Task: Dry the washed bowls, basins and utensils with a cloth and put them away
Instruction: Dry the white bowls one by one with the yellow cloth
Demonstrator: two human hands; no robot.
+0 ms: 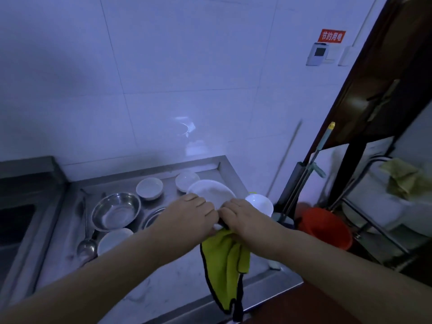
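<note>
So, left hand grips 1 white shallow ceramic bowl by its rim above the steel counter. Right hand pinches 1 lime-green cloth with black trim against it. On the counter: 4 more white bowls, 2 round steel basins, 1 steel ladle.

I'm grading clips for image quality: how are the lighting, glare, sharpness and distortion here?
Head view: dim, blue-tinted light; a glare patch on the tiled wall; the white plate and green cloth look slightly soft; wide-angle distortion leans the dark door frame at right.
</note>
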